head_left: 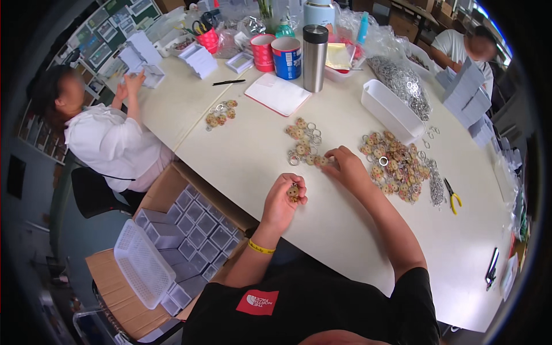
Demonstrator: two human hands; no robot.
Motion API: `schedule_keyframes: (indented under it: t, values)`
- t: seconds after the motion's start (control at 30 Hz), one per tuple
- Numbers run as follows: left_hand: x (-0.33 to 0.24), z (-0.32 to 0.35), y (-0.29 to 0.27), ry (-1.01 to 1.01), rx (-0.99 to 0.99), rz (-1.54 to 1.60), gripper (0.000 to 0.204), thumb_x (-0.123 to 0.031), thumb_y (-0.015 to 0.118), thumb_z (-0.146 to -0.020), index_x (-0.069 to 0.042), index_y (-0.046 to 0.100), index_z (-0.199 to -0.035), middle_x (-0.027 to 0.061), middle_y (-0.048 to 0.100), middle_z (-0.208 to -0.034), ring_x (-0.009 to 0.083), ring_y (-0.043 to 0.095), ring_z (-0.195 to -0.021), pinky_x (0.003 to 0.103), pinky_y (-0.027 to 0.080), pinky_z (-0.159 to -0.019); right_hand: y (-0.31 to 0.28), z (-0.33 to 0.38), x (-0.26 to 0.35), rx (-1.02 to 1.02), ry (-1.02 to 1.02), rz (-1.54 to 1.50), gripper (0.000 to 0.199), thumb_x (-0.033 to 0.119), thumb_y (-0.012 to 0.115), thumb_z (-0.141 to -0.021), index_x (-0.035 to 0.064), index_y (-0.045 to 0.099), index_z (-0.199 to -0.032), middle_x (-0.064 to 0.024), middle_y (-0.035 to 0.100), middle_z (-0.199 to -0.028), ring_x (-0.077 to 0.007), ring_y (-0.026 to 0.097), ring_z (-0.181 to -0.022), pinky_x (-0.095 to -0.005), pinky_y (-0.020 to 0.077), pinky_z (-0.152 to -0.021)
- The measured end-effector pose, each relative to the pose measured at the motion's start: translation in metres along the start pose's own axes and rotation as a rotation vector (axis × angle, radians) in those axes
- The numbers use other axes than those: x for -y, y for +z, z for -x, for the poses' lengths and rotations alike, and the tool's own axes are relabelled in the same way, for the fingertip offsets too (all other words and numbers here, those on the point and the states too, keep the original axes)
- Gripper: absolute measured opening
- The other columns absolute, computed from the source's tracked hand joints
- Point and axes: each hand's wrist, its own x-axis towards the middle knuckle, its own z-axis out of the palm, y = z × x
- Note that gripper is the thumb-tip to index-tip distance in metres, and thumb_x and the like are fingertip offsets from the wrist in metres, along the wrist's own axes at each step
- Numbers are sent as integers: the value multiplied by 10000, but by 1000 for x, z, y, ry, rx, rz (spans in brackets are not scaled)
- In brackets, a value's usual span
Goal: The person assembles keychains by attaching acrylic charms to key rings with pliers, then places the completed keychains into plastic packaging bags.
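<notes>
Left hand (283,201): fingers closed on one small round charm (294,191), held above the near table (345,230) edge.
Right hand (347,167): fingertips pressed on a charm row (305,144), far of the left hand.
Loose charm pile (397,167): right of the right hand.
Yellow-handled pliers (453,198): far right.

A round tin with a blue label (286,57) stands near the far edge of the white table (253,161), touching a red-and-white labelled can (263,52) on its left. Beyond them stands a teal spray bottle (284,29). Stacks of flat white cartons (199,60) sit toward the far left corner, and more white cartons (468,92) are piled along the right edge. Off the near left edge, an open brown cardboard box (164,192) holds rows of small clear plastic boxes (195,230).
</notes>
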Motion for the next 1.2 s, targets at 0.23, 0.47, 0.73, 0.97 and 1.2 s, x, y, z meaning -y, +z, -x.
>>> schedule_keyframes:
  t: [0.23,0.47,0.73,0.97,1.2]
  values:
    - [3,-6,37,175,-57,-479,367,-201,571,-1007,-3,485,-1304,95,576,-1164,102,563,-771,276,509,-705,-34,25,53,25,-5,-318,301,147,794,-797,41,687,-1058,-83,536,-755,-173,485,-621,-315,433,-597]
    - [13,-8,44,172,139,-433,342,-297,507,-1038,-28,524,-1247,119,616,-1180,114,577,-806,266,491,-685,-31,49,49,-110,-22,-540,180,112,637,-951,37,653,-1114,-27,525,-695,-119,450,-606,-289,425,-593]
    - [23,-1,59,191,104,-341,344,-318,448,-1058,-58,491,-1278,88,617,-1060,117,578,-786,260,497,-616,-53,61,56,47,123,-644,236,-10,504,-956,39,578,-1175,-51,576,-942,-106,531,-627,-270,472,-629]
    - [26,4,60,170,117,-362,354,-315,482,-1046,-32,504,-1257,69,598,-1056,113,583,-806,257,501,-624,-47,62,65,-96,-156,-428,195,53,747,-839,71,674,-1018,-60,594,-941,-147,567,-648,-279,479,-588]
    - [20,10,58,174,133,-424,363,-324,506,-1034,-21,515,-1235,78,619,-1027,125,609,-843,267,504,-622,-37,64,54,-83,-89,-613,141,48,786,-804,63,701,-916,-38,598,-816,-117,565,-643,-266,449,-551]
